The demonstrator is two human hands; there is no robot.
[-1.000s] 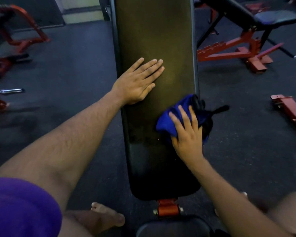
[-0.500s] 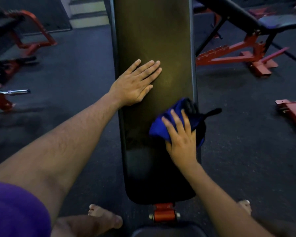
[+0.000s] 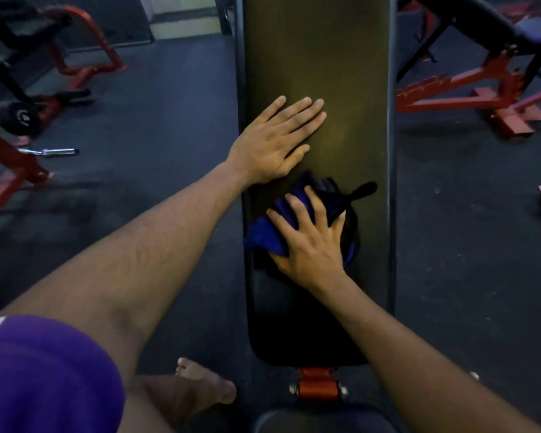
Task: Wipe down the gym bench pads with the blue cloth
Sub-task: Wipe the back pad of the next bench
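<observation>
Right hand (image 3: pixel 310 245) fingers (image 3: pixel 317 203) spread and slightly curled, pressing down on the bunched blue cloth (image 3: pixel 264 234); reads as a flat press with some fingertip hold, not a pinch. Cloth sits under the palm and sticks out toward the pad's left edge, with a dark fabric part and a black tab (image 3: pixel 361 189) poking out ahead of the fingertips, material unclear

Left hand (image 3: pixel 275 142) flat, fingers straight and together, palm down on the long black padded gym bench back pad (image 3: pixel 356 73), just beyond the cloth and toward the left edge. Heel of that hand looks almost touching the cloth's far end; can't tell if there's contact

Key geometry: pad's long axis runs straight away from the person, cloth is on the near half, left of centre. Unwiped length, my guess, lies mostly ahead of the right fingertips, so the next stroke likely goes along the axis or across to the right edge. Left hand sits in the forward path on the left side and would need to shift or the stroke steers right of it

Outward: orange hinge bracket (image 3: pixel 317 382) at the near end, seat pad (image 3: pixel 319 420) edge below it, bare foot (image 3: pixel 206 385) on the dark floor (image 3: pixel 169 120), red bench frame (image 3: pixel 481 98) far right
</observation>
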